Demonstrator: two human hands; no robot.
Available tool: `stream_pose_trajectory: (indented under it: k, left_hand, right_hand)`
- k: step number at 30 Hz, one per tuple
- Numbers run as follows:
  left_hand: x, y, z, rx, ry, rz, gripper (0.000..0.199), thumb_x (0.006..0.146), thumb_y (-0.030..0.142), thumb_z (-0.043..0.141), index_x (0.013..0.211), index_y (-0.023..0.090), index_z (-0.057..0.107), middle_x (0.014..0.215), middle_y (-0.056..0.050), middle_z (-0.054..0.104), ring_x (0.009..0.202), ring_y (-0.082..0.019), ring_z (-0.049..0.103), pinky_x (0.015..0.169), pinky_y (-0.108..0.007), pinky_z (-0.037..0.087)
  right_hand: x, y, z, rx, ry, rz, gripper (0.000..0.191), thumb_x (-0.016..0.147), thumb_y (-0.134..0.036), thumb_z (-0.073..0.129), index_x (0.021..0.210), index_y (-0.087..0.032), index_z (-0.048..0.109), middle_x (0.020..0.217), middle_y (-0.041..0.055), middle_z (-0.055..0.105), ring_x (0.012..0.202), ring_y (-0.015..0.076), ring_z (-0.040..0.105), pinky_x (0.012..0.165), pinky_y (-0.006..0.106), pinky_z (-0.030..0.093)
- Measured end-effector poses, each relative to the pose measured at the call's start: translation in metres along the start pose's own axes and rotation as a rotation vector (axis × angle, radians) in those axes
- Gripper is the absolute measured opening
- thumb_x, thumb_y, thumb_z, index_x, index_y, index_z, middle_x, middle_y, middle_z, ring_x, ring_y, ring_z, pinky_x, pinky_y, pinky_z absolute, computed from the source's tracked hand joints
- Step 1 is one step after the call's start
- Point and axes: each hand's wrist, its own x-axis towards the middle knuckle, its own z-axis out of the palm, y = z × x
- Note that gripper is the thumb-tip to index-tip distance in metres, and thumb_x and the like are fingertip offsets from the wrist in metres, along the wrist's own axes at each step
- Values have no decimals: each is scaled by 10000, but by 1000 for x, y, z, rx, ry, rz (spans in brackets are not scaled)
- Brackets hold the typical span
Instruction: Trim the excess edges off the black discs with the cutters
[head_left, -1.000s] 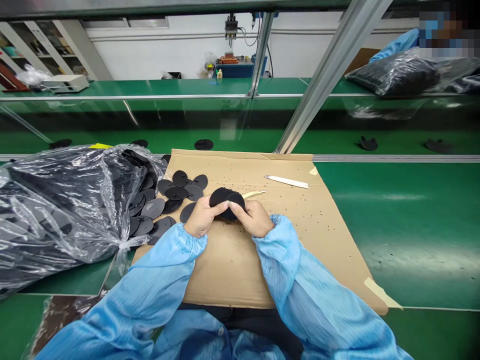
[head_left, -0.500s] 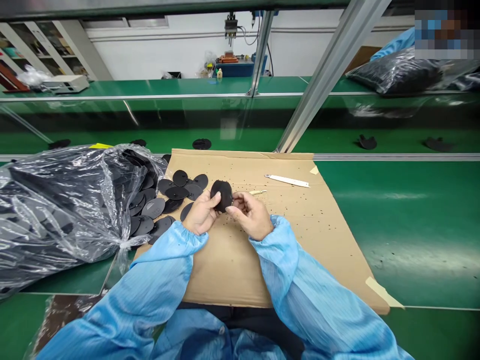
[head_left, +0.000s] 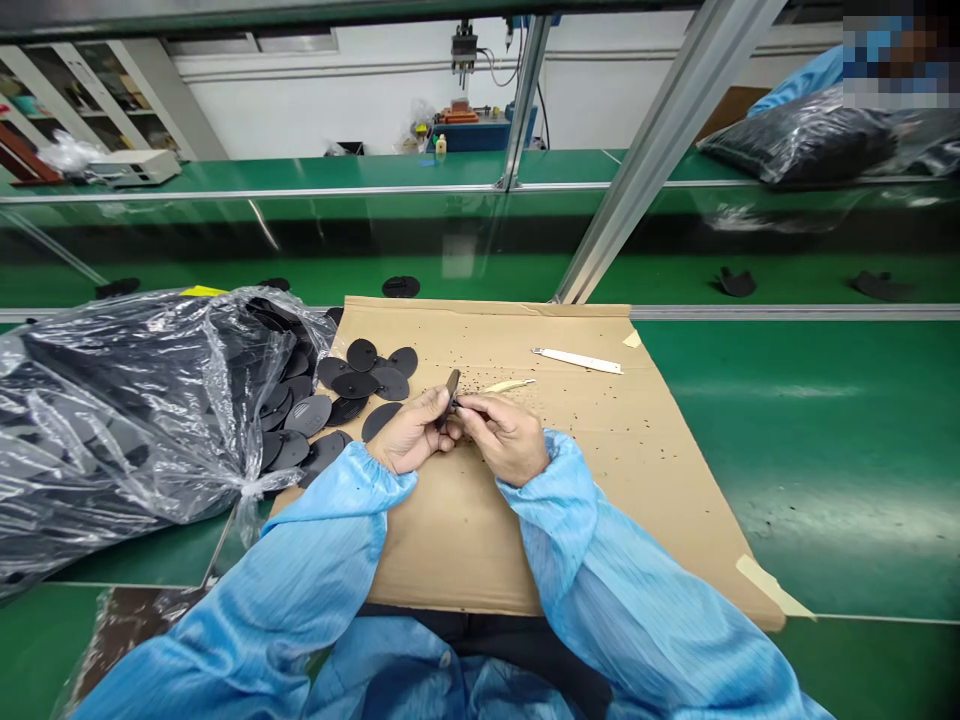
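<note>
My left hand (head_left: 412,433) grips a round black plastic disc (head_left: 451,384), now turned nearly edge-on above the cardboard sheet (head_left: 450,540). My right hand (head_left: 504,432) is closed, thumb and fingertips pinching at the disc's right face, on a small dark part there. The fingers hide most of that part. To the left lies a loose pile of similar black discs (head_left: 355,385), some overlapping. Just beyond the right hand a thin cream-coloured strip or tool (head_left: 511,385) rests on the cardboard. Farther off is a white knife-like tool (head_left: 577,360). Small black crumbs are scattered around.
A clear plastic bag (head_left: 135,430) full of black discs fills the left side. Several black pieces, one a disc (head_left: 401,287), lie on the green strip behind the cardboard. A slanted metal post (head_left: 637,150) rises at the back. Another person's blue sleeve (head_left: 799,82) shows far right.
The disc has turned from face-on to nearly edge-on in my left hand. My right fingers have shifted from its edge to pinch at its right face.
</note>
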Motion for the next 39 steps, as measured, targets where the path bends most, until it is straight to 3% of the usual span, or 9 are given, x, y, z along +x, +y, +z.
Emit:
stream_pose_trajectory:
  k: [6, 13, 19, 22, 25, 29, 33, 36, 39]
  left_hand:
    - [3, -4, 0, 46, 29, 55, 433, 672, 430, 783, 889, 146, 538, 703, 8, 543, 552, -94, 542, 450, -196, 407]
    - [13, -8, 9, 44, 172, 333, 476, 671, 344, 793, 1014, 154, 522, 894, -25, 605, 735, -112, 583, 602, -214, 469]
    - [18, -14, 6, 299, 175, 314, 492, 762, 450, 686, 1083, 144, 475, 882, -33, 569, 632, -95, 563, 545, -234, 484]
    - [21, -18, 3, 356, 202, 299, 518, 777, 453, 666, 1130, 147, 444, 859, -14, 527, 621, -89, 564, 543, -236, 494]
    - [24, -21, -1, 404, 190, 280, 516, 785, 456, 653, 1140, 152, 435, 902, -25, 523, 625, -86, 574, 536, -229, 494]
    - [27, -24, -5, 475, 161, 264, 483, 795, 464, 633, 1132, 160, 466, 933, -47, 553, 628, -94, 587, 540, -236, 501]
    - [27, -24, -7, 615, 116, 256, 431, 799, 451, 620, 1098, 157, 520, 904, -51, 604, 645, -114, 598, 560, -246, 493]
    - [24, -20, -6, 758, 113, 285, 391, 792, 443, 615, 1051, 153, 569, 865, -54, 648, 683, -143, 606, 609, -261, 488]
    - [22, -15, -6, 893, 143, 320, 297, 793, 383, 590, 944, 131, 636, 837, -78, 679, 748, -192, 617, 672, -288, 485]
  right_hand:
    - [2, -1, -2, -48, -1, -29, 153, 909, -211, 521, 916, -209, 674, 845, 36, 703, 784, 154, 656, 732, 277, 537]
    - [-1, 5, 5, 229, -76, 274, 316, 853, -370, 600, 1106, -181, 620, 883, 53, 657, 727, 159, 610, 671, 293, 530]
    - [7, 16, 7, 272, 123, 624, 315, 786, -416, 586, 940, -148, 645, 623, -3, 592, 465, 123, 507, 445, 252, 445]
    - [42, 32, -10, -3, 90, 563, 315, 804, -390, 543, 962, -143, 657, 682, 19, 628, 521, 139, 542, 501, 267, 462]
    - [100, 50, -35, -579, -63, 398, 284, 848, -319, 488, 1016, -173, 665, 839, 57, 677, 753, 192, 617, 698, 319, 502]
    - [170, 66, -50, -825, -135, 390, 318, 827, -272, 555, 1112, -165, 646, 1067, 145, 637, 975, 297, 581, 853, 465, 446]
    - [179, 64, -12, -778, -306, 341, 386, 836, -270, 580, 1203, -155, 605, 1040, 100, 660, 984, 251, 587, 878, 395, 454]
    - [153, 51, 38, -659, -529, 259, 269, 812, -233, 614, 1071, -195, 678, 990, 30, 689, 936, 174, 614, 880, 270, 456]
    - [128, 37, 77, -540, -770, 76, 387, 773, -247, 670, 1154, -186, 644, 1134, 67, 645, 1038, 201, 588, 933, 281, 437]
